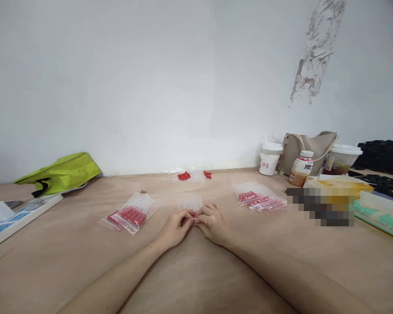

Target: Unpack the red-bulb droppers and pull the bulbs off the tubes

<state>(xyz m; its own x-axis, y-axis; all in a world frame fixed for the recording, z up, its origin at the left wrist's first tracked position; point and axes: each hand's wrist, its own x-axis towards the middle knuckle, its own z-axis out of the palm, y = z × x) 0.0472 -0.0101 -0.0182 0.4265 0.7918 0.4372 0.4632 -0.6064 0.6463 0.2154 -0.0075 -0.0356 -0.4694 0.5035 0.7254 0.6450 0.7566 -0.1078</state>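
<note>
In the middle of the table, a small clear zip bag [190,203] lies in front of me, with whitish clear strips and red parts in it. My left hand [176,227] pinches its near edge, fingers closed. My right hand [212,222] is closed on the same edge from the other side, fingertips nearly meeting those of the left. Both hands partly cover the red parts. To the left lie overlapping clear bags [132,213] with red pieces inside. A similar fanned pile of bags [258,197] lies to the right.
Small red pieces [184,175] lie on clear plastic by the wall. At left are a yellow-green bag [62,172] and a white power strip [24,218]. At right stand a lidded cup [269,160], a bottle [301,170], a beige handbag [311,146] and a green-and-white tray [383,216].
</note>
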